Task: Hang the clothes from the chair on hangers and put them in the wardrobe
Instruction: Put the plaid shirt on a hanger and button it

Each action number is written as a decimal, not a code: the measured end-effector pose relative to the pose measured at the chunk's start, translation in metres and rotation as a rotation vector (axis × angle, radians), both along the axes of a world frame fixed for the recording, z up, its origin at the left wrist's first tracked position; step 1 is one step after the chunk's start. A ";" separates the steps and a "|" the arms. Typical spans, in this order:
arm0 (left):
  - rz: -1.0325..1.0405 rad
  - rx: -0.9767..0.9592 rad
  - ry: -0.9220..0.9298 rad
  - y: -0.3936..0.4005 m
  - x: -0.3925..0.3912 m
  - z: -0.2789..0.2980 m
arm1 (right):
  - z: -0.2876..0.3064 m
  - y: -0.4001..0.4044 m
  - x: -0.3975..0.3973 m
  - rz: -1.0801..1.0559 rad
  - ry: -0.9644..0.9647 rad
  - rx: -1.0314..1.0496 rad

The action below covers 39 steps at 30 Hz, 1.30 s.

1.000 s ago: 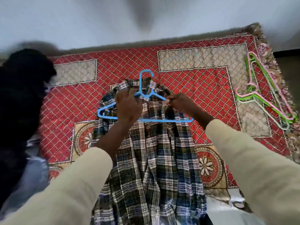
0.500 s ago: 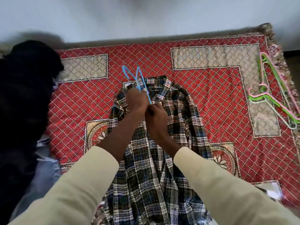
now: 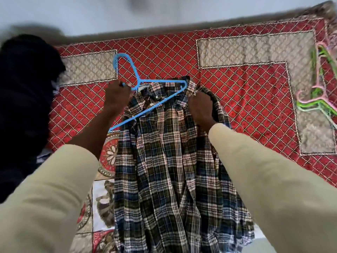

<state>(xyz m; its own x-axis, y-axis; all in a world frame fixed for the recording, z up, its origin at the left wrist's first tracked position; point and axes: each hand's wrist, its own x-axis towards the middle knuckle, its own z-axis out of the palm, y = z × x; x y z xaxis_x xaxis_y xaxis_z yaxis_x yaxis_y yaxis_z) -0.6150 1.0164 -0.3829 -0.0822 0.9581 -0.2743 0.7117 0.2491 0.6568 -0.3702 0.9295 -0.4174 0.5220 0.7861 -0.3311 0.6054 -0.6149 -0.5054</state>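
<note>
A plaid shirt in dark green, blue and white lies lengthwise on a red patterned bedspread, collar away from me. My left hand grips a blue plastic hanger near the base of its hook. The hanger is tilted, with one end at the shirt's collar on the right side. My right hand grips the shirt's fabric at the right shoulder, next to that hanger end. Both arms wear beige sleeves.
Several pink and green hangers lie in a pile at the bedspread's right edge. A dark heap of clothes fills the left side. A pale wall runs behind the far edge of the bedspread.
The hands were together at the collar; now they are apart. The left hand has swung the hanger out so its right end reaches the collar, and the right hand has moved to the shirt's right shoulder.
</note>
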 end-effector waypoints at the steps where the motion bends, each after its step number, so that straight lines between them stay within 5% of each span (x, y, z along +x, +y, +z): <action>1: -0.052 0.011 0.062 0.005 -0.004 -0.003 | -0.002 0.011 -0.003 -0.013 0.007 -0.011; 7: -0.083 0.020 0.217 0.021 -0.010 -0.023 | -0.026 0.030 -0.006 -0.010 0.117 -0.137; 13: -0.176 -0.003 0.197 0.034 0.026 -0.031 | -0.016 0.029 0.030 -0.084 -0.004 0.031; 23: -0.323 -0.020 0.131 0.054 0.123 -0.028 | 0.030 0.044 0.094 0.492 -0.353 0.229; 27: -0.366 -0.042 0.236 0.047 0.144 -0.034 | 0.028 0.035 0.104 0.525 -0.486 0.240; 33: -0.247 0.040 0.255 0.042 0.133 -0.055 | 0.009 0.032 0.121 0.407 -0.301 0.241; 37: -0.319 0.036 -0.013 0.029 0.171 -0.052 | 0.011 0.045 0.087 0.340 0.041 0.304; 39: -0.357 0.049 -0.122 0.024 0.186 -0.053 | 0.005 0.049 0.081 0.273 0.006 0.215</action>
<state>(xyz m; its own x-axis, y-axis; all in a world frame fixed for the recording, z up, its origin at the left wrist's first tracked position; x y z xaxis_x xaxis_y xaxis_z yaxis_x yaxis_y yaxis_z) -0.4292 1.0400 -0.4356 0.2901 0.9326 -0.2149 0.6640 -0.0345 0.7469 -0.2890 0.9781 -0.4121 0.2812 0.9486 -0.1450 0.7297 -0.3095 -0.6097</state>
